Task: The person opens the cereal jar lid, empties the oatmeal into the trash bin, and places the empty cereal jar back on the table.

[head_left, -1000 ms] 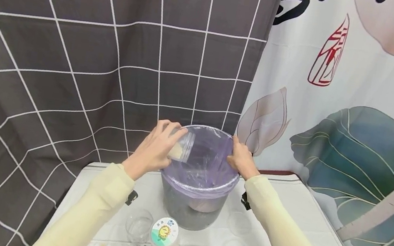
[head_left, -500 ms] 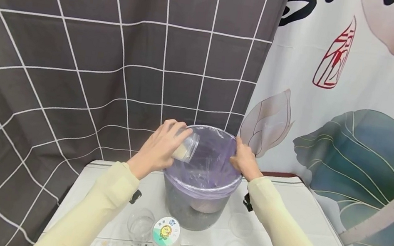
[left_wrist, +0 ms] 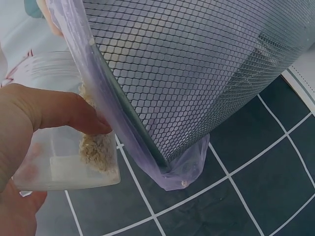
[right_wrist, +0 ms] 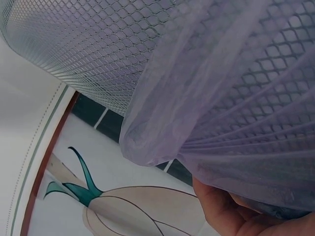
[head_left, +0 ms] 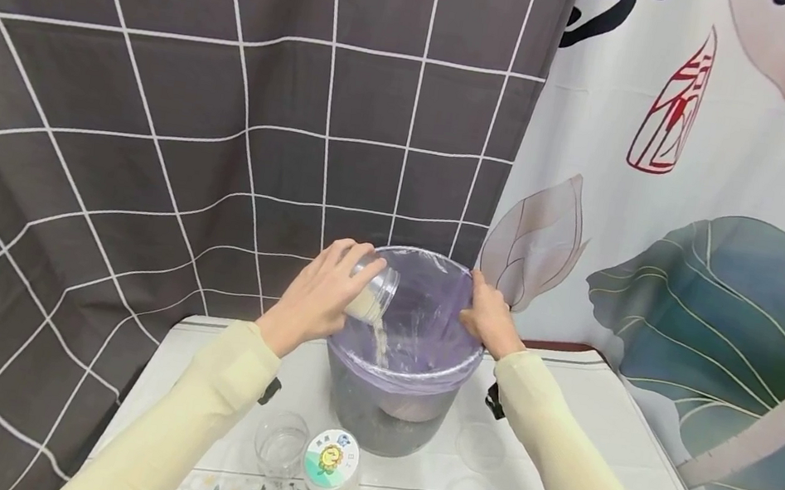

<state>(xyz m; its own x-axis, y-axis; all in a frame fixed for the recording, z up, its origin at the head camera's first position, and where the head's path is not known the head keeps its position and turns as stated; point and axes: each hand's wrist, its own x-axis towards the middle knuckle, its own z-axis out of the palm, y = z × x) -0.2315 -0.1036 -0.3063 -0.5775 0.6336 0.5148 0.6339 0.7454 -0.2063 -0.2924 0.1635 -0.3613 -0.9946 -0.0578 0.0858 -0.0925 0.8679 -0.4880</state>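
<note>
My left hand (head_left: 316,291) grips a clear plastic jar (head_left: 376,293), tipped mouth-down over the near left part of a dark mesh wastebasket (head_left: 378,423). Pale, flaky bits (head_left: 381,344) stream from its mouth into the basket. In the left wrist view, more of these crumbly tan flakes (left_wrist: 98,152) lie inside the jar (left_wrist: 64,172), and my thumb presses on its side. A thin purple bin bag (head_left: 424,342) lines the basket and folds over its rim. My right hand (head_left: 490,317) holds the rim at the right, with bunched bag (right_wrist: 216,147) beside my fingers.
Before the basket stands a jar with a printed cartoon lid (head_left: 331,460), next to an open clear container (head_left: 280,444). Two clear round discs (head_left: 480,447) lie to the right on the white tablecloth (head_left: 562,378). A dark checked curtain (head_left: 267,119) hangs close behind.
The jar in my left hand has tipped further down, and flaky bits now pour out of it. My right hand keeps its hold on the rim. The head view has shifted slightly.
</note>
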